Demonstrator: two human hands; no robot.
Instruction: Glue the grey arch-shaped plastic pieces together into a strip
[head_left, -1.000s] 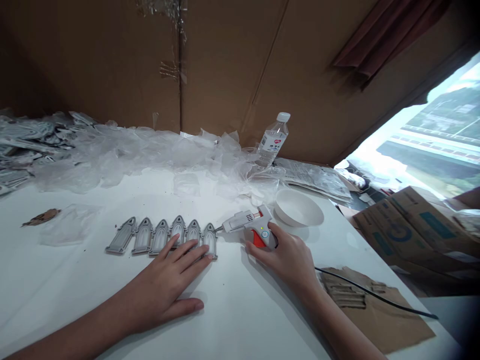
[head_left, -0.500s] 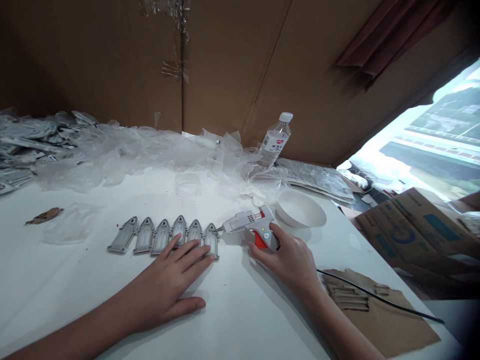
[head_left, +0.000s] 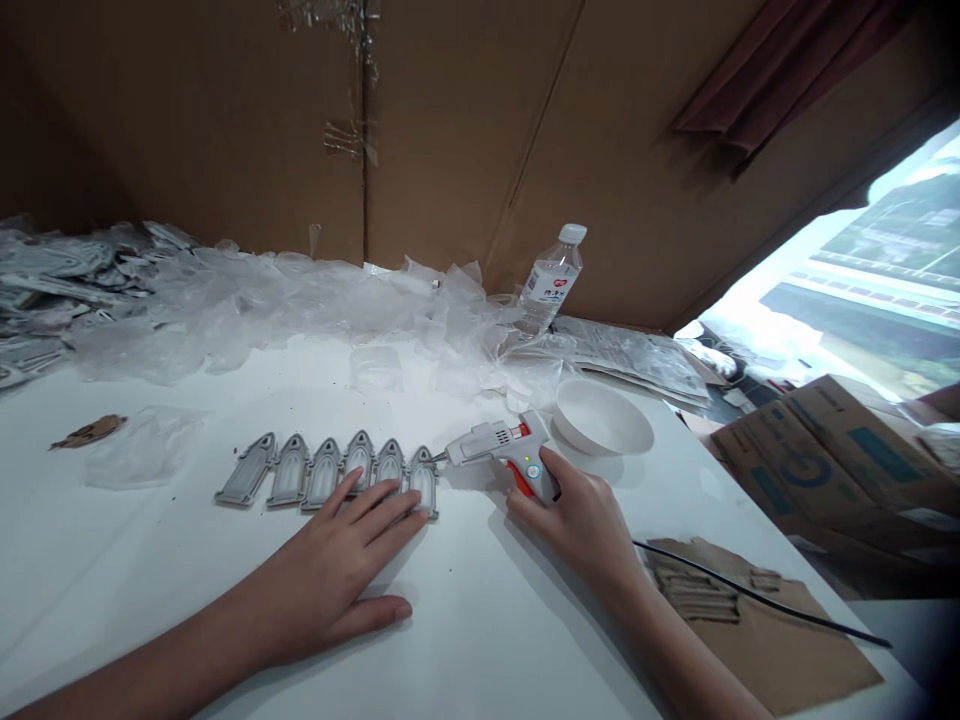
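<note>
Six grey arch pieces (head_left: 288,474) lay side by side on the white counter (head_left: 480,640). The left hand (head_left: 346,552) lay flat, its grip loose, fingers spread over the row's right side. The right hand (head_left: 586,515) had its grip wrapped around a glue gun (head_left: 480,444), with the tip (head_left: 441,457) at the last piece on the right. The lining up looked done. I could not see how much glue was on or left to put on. The bottle (head_left: 566,248) label (head_left: 550,284) and gun sticker (head_left: 533,472) were too tiny to read. One box (head_left: 772,440) had a blue mark (head_left: 807,462) like a G.
</note>
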